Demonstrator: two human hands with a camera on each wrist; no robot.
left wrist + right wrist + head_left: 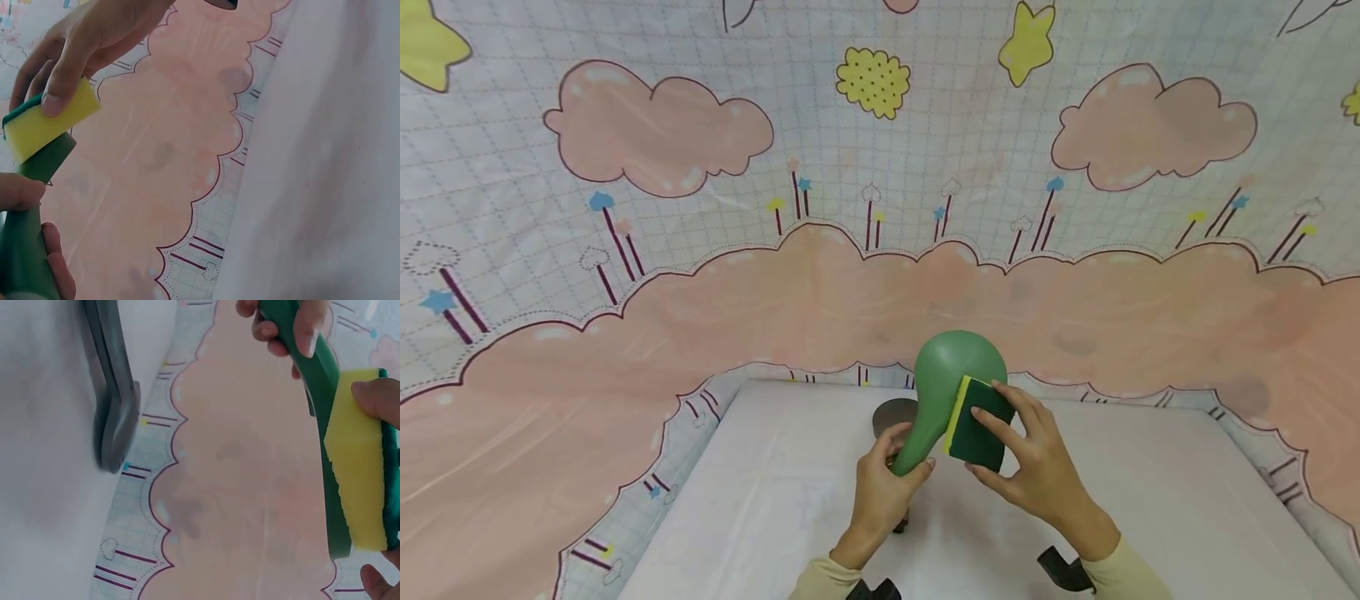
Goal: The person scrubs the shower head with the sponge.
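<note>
Hands meet above the white table (1150, 500), near its far edge. Left hand (880, 492) curls round the narrow handle end of a green paddle-shaped utensil (958, 367), holding it tilted with the broad rounded end up and away. Right hand (1037, 467) pinches a yellow-and-green sponge (979, 425), thumb below and fingers spread over the dark green face, its yellow side pressed against the utensil. Dark grey round object (895, 412) lies on the table just behind
</note>
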